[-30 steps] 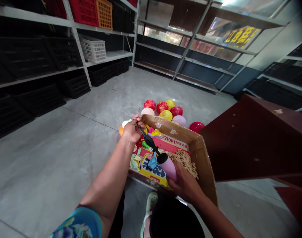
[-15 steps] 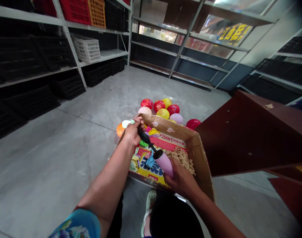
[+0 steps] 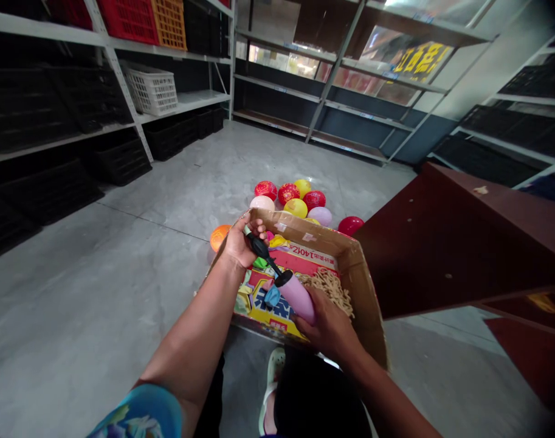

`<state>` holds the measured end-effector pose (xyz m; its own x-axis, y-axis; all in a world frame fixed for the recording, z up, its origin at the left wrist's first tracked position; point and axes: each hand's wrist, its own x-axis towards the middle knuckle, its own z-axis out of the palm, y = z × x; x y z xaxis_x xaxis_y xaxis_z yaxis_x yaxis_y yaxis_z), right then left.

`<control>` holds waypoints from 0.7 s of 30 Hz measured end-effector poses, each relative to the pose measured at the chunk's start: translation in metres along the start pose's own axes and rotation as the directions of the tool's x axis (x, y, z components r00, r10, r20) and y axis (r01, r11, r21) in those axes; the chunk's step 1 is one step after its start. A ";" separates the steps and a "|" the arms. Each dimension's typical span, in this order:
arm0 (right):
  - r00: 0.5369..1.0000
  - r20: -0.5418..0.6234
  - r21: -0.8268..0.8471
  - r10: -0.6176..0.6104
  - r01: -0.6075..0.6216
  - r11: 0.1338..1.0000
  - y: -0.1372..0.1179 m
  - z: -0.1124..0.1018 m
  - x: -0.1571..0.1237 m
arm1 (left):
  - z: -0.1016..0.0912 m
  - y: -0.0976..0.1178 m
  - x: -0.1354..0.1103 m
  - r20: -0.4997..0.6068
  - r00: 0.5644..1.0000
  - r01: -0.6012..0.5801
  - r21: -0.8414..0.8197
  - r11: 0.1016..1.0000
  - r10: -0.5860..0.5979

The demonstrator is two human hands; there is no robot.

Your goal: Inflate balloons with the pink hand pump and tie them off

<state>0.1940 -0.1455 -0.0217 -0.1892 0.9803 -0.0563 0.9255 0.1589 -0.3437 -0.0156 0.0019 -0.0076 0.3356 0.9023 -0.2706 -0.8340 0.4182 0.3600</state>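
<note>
A hand balloon pump (image 3: 298,298) with a pink barrel and black end slants over an open cardboard box (image 3: 361,274). My right hand (image 3: 327,325) is wrapped round the pink barrel. At the far end, my left hand (image 3: 243,243) curls round the black nozzle part, thumb and fingers closed about it. A small pale green piece, apparently a balloon neck (image 3: 247,230), shows at the nozzle; the palm hides the rest. In the box lie limp balloons, including a blue one (image 3: 272,296), a yellow one (image 3: 278,241) and a green one (image 3: 260,263), beside a heap of tan string (image 3: 329,287).
Several inflated balloons (image 3: 289,194) rest on the grey floor beyond the box, with an orange one (image 3: 219,237) at its left. A dark red wooden piece (image 3: 414,243) stands close on the right. Shelves with black crates (image 3: 122,159) and a white basket (image 3: 152,90) line the left.
The pale green balloon seen beyond my left fingers earlier now shows only as a small piece within the hand. My left fingers have opened slightly and the pump's black part is more exposed.
</note>
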 end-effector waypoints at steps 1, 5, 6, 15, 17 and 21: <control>1.000 0.006 -0.001 0.012 -0.012 1.000 -0.001 -0.001 -0.001 | 0.000 0.002 0.000 0.004 1.000 0.026 -0.006 1.000 -0.026; 1.000 0.003 0.007 0.025 -0.025 1.000 -0.001 -0.001 -0.005 | -0.001 0.003 0.000 -0.002 0.999 0.054 0.007 0.999 -0.054; 1.000 -0.001 0.014 0.019 -0.019 1.000 0.000 -0.001 -0.006 | -0.001 0.002 0.001 -0.010 0.999 0.048 0.029 0.998 -0.048; 1.000 -0.021 0.101 0.007 -0.005 0.995 -0.004 0.003 -0.002 | 0.007 -0.028 0.003 -0.093 0.995 -0.016 0.159 0.987 0.031; 1.000 -0.004 0.110 0.024 -0.024 0.994 -0.008 0.003 0.002 | 0.008 -0.032 0.003 -0.109 0.994 -0.010 0.162 0.987 0.028; 0.999 0.021 0.130 0.041 -0.043 0.991 -0.014 0.004 0.009 | 0.010 -0.034 0.003 -0.112 0.991 -0.058 0.178 0.982 0.079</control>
<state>0.1780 -0.1397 -0.0211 -0.1577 0.9834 -0.0897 0.8823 0.0995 -0.4600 0.0180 -0.0086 -0.0119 0.2180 0.9150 -0.3395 -0.7608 0.3772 0.5280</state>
